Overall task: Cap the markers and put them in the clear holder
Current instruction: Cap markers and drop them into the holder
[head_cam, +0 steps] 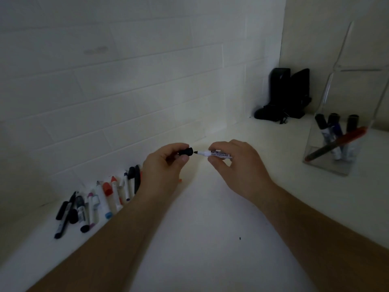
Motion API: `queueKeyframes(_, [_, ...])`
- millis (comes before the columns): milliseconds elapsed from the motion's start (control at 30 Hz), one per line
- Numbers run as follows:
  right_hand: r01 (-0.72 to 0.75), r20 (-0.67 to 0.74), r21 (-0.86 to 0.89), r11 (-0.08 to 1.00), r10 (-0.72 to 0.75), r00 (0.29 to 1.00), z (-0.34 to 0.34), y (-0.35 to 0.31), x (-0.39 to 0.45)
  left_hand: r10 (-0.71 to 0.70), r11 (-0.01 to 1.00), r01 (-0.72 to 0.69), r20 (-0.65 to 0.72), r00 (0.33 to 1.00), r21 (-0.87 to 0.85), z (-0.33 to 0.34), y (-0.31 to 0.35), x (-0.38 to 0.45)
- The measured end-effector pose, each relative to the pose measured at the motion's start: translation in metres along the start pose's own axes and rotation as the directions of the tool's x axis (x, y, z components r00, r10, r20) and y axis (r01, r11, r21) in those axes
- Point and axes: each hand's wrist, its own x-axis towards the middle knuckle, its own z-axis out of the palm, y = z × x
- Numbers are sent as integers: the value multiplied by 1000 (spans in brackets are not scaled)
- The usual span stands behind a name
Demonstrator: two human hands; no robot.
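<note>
My right hand (233, 165) holds a white whiteboard marker (212, 154) level, its black tip pointing left. My left hand (163, 167) pinches a black cap (186, 151) with its opening facing the tip, a small gap between them. Both are held above the white counter, near the tiled wall. The clear holder (328, 163) stands at the right with several capped markers inside, one red and leaning. A row of loose markers and caps (99, 199) lies along the wall at the left, partly hidden by my left wrist.
A black device with cables (284, 98) stands in the far corner behind the holder. The white counter (210, 239) spreads under my forearms. The tiled wall (126, 81) runs along the left and back.
</note>
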Motion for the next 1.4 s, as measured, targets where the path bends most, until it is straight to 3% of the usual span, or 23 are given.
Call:
queueKeyframes(400, [7,48,-58,998,-4,999,2,2,0,146,975,-152,50,988,161,0,-9,2])
queueKeyframes(600, [90,-27,-142,986,-95,995,-5,-7,-2,219,883,-283,204,954,375,-2,-7,-1])
queueKeyframes(733, [155,5,-181,971,-156,988,-9,-12,-1,198,745,-353,317,927,566,-1,1,-2])
queueKeyframes(1033, [142,58,-145,979,-134,989,-13,-15,-3,153,820,-291,301,941,493,2,3,-8])
queueKeyframes(1267, [99,88,-62,993,-93,992,-15,-19,-4,190,807,-323,300,935,494,1,4,-11])
queueKeyframes(1400, [205,216,-405,891,-124,969,-31,-26,1,211,844,-324,291,933,427,15,3,-16])
